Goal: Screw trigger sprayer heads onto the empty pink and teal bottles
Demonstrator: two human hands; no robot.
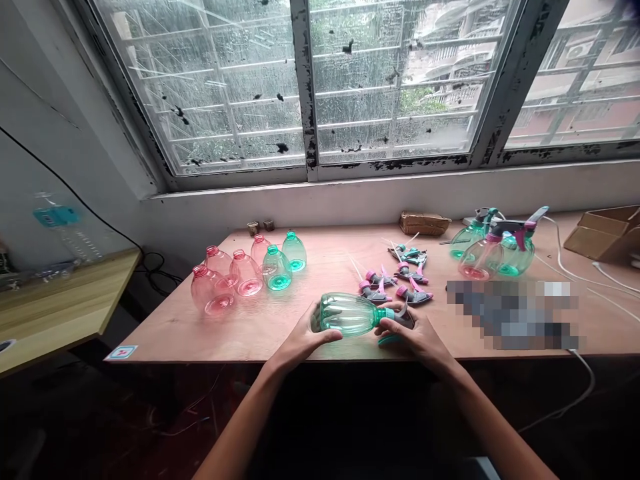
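A clear green spray bottle [350, 314] lies sideways in the air near the table's front edge, its neck toward the right. My left hand [313, 335] is wrapped round its base end. At the neck, my right hand [407, 330] grips the dark spray head [404, 319] with a green collar, which sits on the bottle's mouth; whether it is screwed tight I cannot tell. Just behind my hands lie several loose spray heads in pink and black [413, 293], with a green and black one [410, 255] farther back.
Pink bottles [247, 275] and green bottles [277, 269] without heads stand at the left. Bottles with heads [483, 257] stand at the right, near a cardboard box [605, 233] and a white cable [563, 257]. A brown packet [424, 224] lies by the wall.
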